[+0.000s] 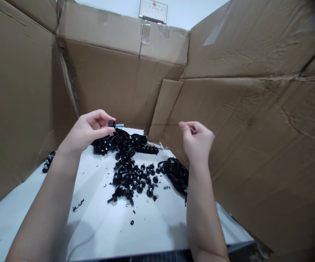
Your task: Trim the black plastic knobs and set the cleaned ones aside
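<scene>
My left hand [87, 129] is raised over the table, thumb and fingertips pinching the black head of a bolt [111, 124]. Its bare metal shank points right. Level with it, my right hand [198, 140] is closed in a pinch, its fingers curled inward. A thin dark line runs between the bolt and the right fingertips; whether it is a held strand or a mark on the cardboard behind, I cannot tell. Below and between the hands lies a loose pile of black-headed bolts [131, 176]. Behind it is a darker heap of black parts [121, 142].
Cardboard walls [108, 80] enclose the white table [97, 225] at the back and both sides. A black bundle [175, 174] lies by the right forearm, and a few bolts [48, 162] sit at the left wall. Black scraps [78, 205] and small rings are scattered about.
</scene>
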`<state>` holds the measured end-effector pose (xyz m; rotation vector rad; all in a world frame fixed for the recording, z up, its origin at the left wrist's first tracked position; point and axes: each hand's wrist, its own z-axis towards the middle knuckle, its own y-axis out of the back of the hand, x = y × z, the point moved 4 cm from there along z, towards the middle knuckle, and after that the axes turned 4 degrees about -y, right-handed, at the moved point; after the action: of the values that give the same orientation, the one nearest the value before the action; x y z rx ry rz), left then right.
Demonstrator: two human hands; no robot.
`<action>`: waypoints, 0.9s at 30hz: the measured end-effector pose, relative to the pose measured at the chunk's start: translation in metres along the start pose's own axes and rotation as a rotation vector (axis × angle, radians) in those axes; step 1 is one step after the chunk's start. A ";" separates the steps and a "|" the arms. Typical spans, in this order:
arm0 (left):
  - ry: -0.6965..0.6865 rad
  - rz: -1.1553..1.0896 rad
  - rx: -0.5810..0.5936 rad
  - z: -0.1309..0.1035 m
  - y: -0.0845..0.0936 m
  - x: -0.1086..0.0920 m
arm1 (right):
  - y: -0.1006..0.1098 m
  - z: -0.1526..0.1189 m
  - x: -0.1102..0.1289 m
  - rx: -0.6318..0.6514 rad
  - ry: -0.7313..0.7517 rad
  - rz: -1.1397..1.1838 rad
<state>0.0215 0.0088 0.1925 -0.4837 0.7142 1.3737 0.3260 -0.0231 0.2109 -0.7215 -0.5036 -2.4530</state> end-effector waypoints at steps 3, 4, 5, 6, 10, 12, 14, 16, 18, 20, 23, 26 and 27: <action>0.105 -0.161 0.083 -0.002 -0.019 -0.005 | -0.021 -0.011 0.007 0.464 -0.084 0.056; 0.144 -0.194 0.105 -0.003 -0.026 -0.007 | -0.025 -0.015 0.010 0.532 -0.101 0.107; 0.185 -0.212 0.127 -0.005 -0.032 -0.009 | -0.027 -0.018 0.013 0.548 -0.111 0.176; 0.227 -0.221 0.153 -0.006 -0.038 -0.011 | -0.027 -0.020 0.017 0.532 -0.112 0.252; 0.297 -0.311 0.220 -0.012 -0.060 -0.015 | -0.030 -0.036 0.039 0.624 0.030 0.514; 0.294 -0.392 0.266 -0.014 -0.071 -0.016 | -0.032 -0.047 0.051 0.708 0.129 0.621; 0.288 -0.460 0.326 -0.016 -0.081 -0.017 | -0.034 -0.053 0.057 0.682 0.160 0.709; 0.280 -0.519 0.351 -0.018 -0.089 -0.017 | -0.039 -0.056 0.057 0.593 0.122 0.775; 0.286 -0.553 0.308 -0.018 -0.092 -0.016 | -0.045 -0.057 0.054 0.515 0.043 0.830; 0.296 -0.551 0.215 -0.016 -0.091 -0.013 | -0.049 -0.056 0.050 0.436 -0.016 0.832; 0.256 -0.445 0.038 -0.013 -0.080 -0.008 | -0.045 -0.054 0.049 0.287 0.005 0.700; 0.046 -0.157 -0.117 -0.008 -0.062 -0.009 | -0.039 -0.053 0.052 0.222 0.033 0.628; -0.049 -0.048 -0.133 -0.008 -0.057 -0.011 | -0.037 -0.052 0.052 0.203 0.035 0.628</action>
<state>0.0755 -0.0129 0.1897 -0.5672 0.5705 1.3885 0.2470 -0.0390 0.1929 -0.6317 -0.4238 -1.7981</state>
